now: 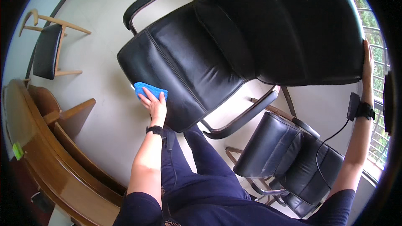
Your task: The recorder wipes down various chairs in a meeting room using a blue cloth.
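Observation:
A large black leather armchair stands before me, its seat to the left and its tall backrest rising to the right. My left hand grips a folded blue cloth against the front edge of the seat, near the corner closest to me. At the far right, my right hand holds the outer edge of the backrest; it shows edge-on, and part of its fingers is hidden. Two padded armrests flank the seat, the nearer one just above my legs.
Another black leather armchair stands close on my right. A curved wooden desk runs along the lower left, with a green object on it. Farther off is a wooden chair with a black seat. A barred window borders the right side.

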Available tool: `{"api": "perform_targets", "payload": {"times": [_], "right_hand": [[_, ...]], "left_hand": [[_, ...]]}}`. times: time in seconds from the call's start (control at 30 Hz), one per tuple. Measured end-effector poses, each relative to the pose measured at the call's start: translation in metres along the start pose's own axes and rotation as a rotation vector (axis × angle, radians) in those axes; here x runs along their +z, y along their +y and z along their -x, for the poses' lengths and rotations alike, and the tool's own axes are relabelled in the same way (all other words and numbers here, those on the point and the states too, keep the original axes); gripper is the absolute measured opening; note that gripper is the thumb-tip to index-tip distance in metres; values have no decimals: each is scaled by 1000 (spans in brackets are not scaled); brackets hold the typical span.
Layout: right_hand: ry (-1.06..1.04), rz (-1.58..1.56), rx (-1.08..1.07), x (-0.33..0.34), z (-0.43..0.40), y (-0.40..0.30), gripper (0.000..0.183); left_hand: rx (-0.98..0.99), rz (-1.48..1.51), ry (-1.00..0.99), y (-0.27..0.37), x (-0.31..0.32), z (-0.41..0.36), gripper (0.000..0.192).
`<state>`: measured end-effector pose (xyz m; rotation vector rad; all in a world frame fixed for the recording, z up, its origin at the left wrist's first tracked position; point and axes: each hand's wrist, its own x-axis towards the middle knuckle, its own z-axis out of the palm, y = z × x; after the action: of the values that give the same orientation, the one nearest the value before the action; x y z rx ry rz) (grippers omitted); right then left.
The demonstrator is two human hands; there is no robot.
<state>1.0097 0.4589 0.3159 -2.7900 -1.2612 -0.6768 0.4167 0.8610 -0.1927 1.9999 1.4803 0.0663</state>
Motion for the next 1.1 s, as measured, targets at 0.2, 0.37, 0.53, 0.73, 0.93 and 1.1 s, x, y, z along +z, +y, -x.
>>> {"api": "perform_targets", "payload": {"times": [0.2, 0.37, 0.53, 0.73, 0.93, 1.1], "right_hand": [[-121, 69, 72, -12, 22, 27, 46], [-183, 136, 129, -8, 29, 5, 48], [-142, 137, 206, -2, -11, -47, 49], [-66, 124, 290, 5, -44, -107, 50], [92, -19, 515, 30, -59, -178, 54], [51, 243, 538, 23, -85, -217, 59]], "left_hand": [[20, -9, 39, 11, -32, -130, 85], [129, -242, 8, 54, -49, -153, 74], [550, -71, -113, 28, -78, -144, 50], [98, 914, -240, 66, -141, -222, 30], [1022, -165, -204, 186, -174, -248, 59], [1066, -268, -154, 209, -163, -262, 79]]}}
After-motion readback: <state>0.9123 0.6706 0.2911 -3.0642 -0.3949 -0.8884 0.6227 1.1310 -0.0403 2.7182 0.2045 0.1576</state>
